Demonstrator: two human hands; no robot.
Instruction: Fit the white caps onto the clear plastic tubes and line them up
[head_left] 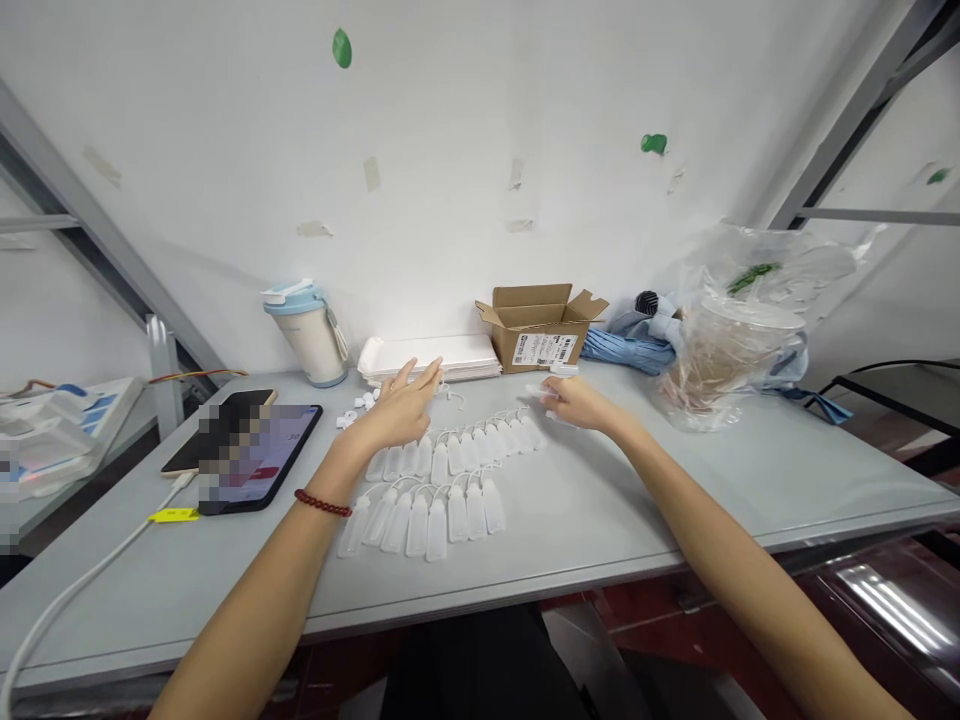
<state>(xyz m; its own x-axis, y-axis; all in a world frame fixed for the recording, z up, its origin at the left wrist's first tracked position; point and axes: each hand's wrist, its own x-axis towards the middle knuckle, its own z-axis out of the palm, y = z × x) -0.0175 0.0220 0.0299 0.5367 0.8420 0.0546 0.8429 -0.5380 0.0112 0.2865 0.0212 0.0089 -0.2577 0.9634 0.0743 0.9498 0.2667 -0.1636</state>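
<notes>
Two rows of translucent white plastic tags (436, 530) with thin white loops lie on the grey table, the back row curving up toward my right hand. My left hand (397, 408) is over the left part of the back row, palm down with its fingers stretched out and apart. Beside it on the left are small white plastic pieces (365, 400). At the right end of the back row, my right hand (577, 400) is closed, its fingertips pinched on a translucent tag (553, 413) that they partly hide. A small white piece (564, 370) shows just behind these fingers.
At the back stand an open cardboard box (544, 330), a stack of white sheets (435, 352) and a tumbler (307, 335). Two phones (262, 460) with a cable (90, 575) lie left. A clear plastic bag (720, 350) and blue cloth (630, 350) are right.
</notes>
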